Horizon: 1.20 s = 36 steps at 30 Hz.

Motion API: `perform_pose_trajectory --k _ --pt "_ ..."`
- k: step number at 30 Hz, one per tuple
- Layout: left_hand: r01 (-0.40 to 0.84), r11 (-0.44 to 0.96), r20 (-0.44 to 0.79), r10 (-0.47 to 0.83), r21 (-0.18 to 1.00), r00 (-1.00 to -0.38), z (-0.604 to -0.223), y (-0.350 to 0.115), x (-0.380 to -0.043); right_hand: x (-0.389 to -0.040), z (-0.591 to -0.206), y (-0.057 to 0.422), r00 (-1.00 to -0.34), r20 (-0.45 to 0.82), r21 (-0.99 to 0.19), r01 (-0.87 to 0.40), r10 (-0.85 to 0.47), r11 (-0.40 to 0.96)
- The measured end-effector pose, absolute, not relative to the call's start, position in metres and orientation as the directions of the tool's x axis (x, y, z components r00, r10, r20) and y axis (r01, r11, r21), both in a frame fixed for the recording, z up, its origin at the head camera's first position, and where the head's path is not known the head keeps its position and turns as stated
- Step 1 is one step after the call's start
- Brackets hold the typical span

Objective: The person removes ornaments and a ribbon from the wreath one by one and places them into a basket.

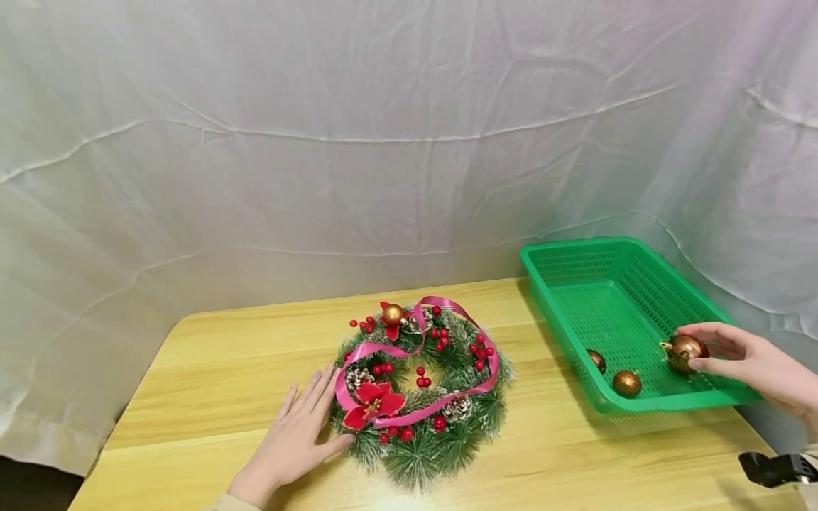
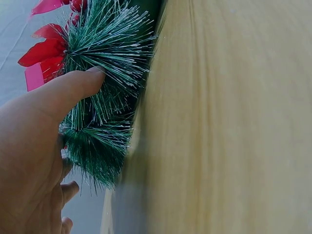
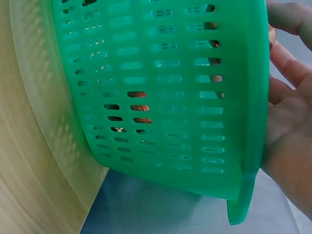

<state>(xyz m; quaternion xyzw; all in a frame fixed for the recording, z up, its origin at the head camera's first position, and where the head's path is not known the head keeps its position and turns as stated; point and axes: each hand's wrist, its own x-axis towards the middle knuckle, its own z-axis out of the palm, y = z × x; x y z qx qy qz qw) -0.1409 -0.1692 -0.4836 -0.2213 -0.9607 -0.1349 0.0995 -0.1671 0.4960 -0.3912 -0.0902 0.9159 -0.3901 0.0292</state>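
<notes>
A green wreath [image 1: 415, 454] lies on the table, trimmed with red berries, pine cones, a red flower [image 1: 373, 404], a gold ball [image 1: 393, 314] and a loosely laid pink ribbon [image 1: 488, 383]. Against its left side rests my left hand [image 1: 300, 426], fingers extended; in the left wrist view the thumb [image 2: 83, 87] touches the green needles [image 2: 109, 53]. Over the near right end of a green basket [image 1: 562, 319], my right hand [image 1: 748, 355] holds a bronze Christmas ball [image 1: 686, 353] between thumb and fingers. In the right wrist view the basket wall hides most of that ball.
Two more bronze balls, one [image 1: 627, 383] near the basket's front and one [image 1: 597, 360] by its left wall, lie inside. The pale wooden table [image 1: 211, 376] extends to the left of the wreath. A grey-white cloth [image 1: 383, 177] hangs behind and at both sides.
</notes>
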Motion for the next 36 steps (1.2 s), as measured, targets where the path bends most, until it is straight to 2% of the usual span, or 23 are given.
perform_pose_trajectory --k 8,17,20,27,36 --pt "0.442 0.869 0.224 0.395 0.222 -0.891 -0.483 -0.169 -0.141 -0.167 -0.391 0.495 -0.971 -0.032 -0.761 -0.130 -0.237 0.635" --pt "0.450 0.868 0.248 0.398 0.211 -0.883 -0.483 -0.170 -0.141 -0.168 -0.394 0.488 -0.960 0.105 -0.813 -0.233 -0.260 0.534" --pt "0.452 0.868 0.249 0.399 0.208 -0.882 -0.483 -0.170 -0.141 -0.166 -0.392 0.477 -0.966 0.125 -0.799 -0.234 -0.228 0.554" --pt "0.448 0.869 0.236 0.400 0.211 -0.886 -0.483 -0.170 -0.141 -0.162 -0.379 0.438 -0.978 0.201 -0.781 -0.195 -0.056 0.593" --pt "0.446 0.868 0.241 0.394 0.220 -0.887 -0.483 -0.170 -0.140 -0.172 -0.356 0.377 -0.940 0.322 -0.849 -0.340 -0.114 0.405"
